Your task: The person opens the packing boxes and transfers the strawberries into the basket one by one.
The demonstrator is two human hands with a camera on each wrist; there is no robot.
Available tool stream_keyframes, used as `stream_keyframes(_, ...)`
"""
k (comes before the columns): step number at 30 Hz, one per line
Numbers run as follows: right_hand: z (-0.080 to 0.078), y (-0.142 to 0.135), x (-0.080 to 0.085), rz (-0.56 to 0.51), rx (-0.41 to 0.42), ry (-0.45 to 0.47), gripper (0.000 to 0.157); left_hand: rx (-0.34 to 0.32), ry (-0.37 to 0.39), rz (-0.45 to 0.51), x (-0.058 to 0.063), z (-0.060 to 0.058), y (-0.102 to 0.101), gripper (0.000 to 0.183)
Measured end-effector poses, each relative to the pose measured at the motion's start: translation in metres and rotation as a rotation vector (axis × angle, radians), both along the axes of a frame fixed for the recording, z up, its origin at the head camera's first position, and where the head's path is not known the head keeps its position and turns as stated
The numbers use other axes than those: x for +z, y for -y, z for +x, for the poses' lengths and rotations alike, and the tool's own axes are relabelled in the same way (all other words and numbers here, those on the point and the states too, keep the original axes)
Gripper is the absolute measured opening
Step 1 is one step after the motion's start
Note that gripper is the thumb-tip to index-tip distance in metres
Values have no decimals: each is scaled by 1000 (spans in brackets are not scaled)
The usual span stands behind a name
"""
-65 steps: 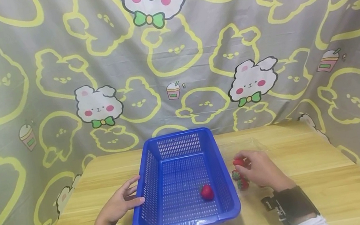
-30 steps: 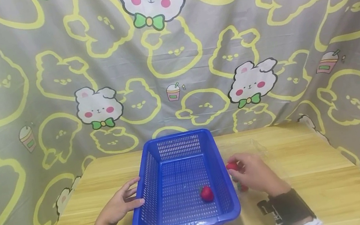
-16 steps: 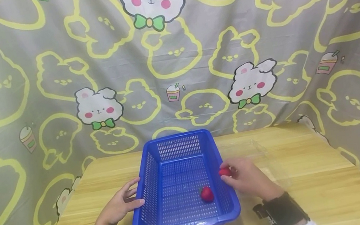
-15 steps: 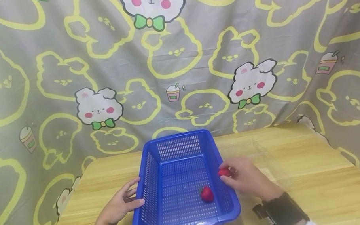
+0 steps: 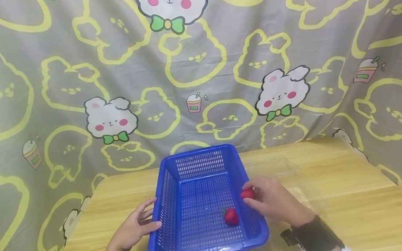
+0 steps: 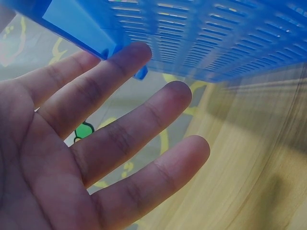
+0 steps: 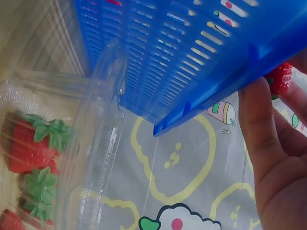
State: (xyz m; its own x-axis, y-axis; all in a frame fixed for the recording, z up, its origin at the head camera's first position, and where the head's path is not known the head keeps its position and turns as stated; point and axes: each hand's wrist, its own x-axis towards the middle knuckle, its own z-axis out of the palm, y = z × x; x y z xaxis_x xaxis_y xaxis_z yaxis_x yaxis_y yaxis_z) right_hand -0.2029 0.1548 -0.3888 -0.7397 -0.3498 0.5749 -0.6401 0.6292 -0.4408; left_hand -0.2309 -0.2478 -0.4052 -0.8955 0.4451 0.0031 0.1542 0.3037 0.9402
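Observation:
A blue perforated plastic basket (image 5: 212, 250) sits on the table, one red strawberry (image 5: 231, 217) lying on its floor near the right side. My right hand (image 5: 275, 200) pinches a second strawberry (image 5: 247, 194) between thumb and fingers, just over the basket's right rim. In the right wrist view that strawberry (image 7: 281, 79) shows partly behind the fingers. At the basket's left side, my left hand (image 5: 135, 227) touches the rim and outer wall. Its fingers (image 6: 165, 108) look spread and nearly straight in the left wrist view; most of its thumb is out of that view.
Right of the basket stands a clear plastic box (image 5: 284, 165), partly behind my right hand. Inside it, in the right wrist view, are several strawberries (image 7: 32, 151) with green leaves. A patterned cloth (image 5: 202, 89) hangs behind the wooden table (image 5: 365, 208).
My right hand has carried a strawberry leftward from the clear box to over the basket's right rim. My left hand and the basket stay in place.

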Motion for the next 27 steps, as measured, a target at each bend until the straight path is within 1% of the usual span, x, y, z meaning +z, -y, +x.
stream_keyframes(4,1,3,0,-7,8,6,21,10,0,-10,1,1,-1,76)
stream_keyframes(8,2,8,-2,-21,13,-10,21,17,5,-10,1,1,-1,76)
stream_keyframes(12,3,14,-5,-50,44,-20,22,5,6,4,1,1,-1,76)
stream_keyframes(17,3,23,-10,-47,84,-38,21,-14,8,36,1,0,0,78)
stream_keyframes(20,4,27,-13,-49,104,-31,19,-18,13,44,1,0,0,78)
stream_keyframes(27,3,30,-18,-37,81,-15,20,2,19,22,-1,-1,-1,77)
